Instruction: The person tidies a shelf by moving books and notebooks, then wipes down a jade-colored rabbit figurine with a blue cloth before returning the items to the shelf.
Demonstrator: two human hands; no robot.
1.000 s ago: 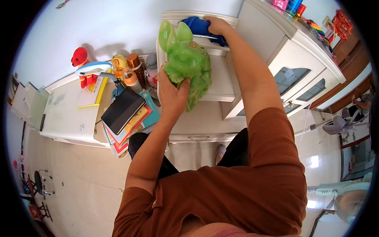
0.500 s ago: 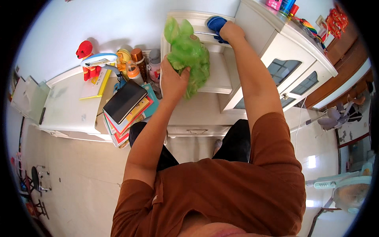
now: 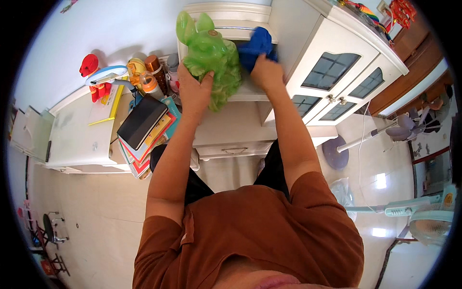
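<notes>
My left hand (image 3: 194, 90) grips a green soft toy with two ears (image 3: 211, 57) and holds it up over the white shelf unit (image 3: 226, 10). My right hand (image 3: 266, 72) presses a blue cloth (image 3: 255, 47) against the shelf surface just right of the toy. Both forearms reach up from my body at the lower edge of the view. The toy hides the part of the shelf behind it.
A white glass-door cabinet (image 3: 337, 62) stands to the right. Left of the shelf are bottles and jars (image 3: 149, 77), a stack of books with a black one on top (image 3: 143, 126), a red toy (image 3: 88, 64) and a white desk (image 3: 77, 139). A standing fan (image 3: 409, 212) is on the floor at the right.
My right hand with the blue cloth has come down and toward me along the shelf. The green toy stays lifted in my left hand, shifted slightly.
</notes>
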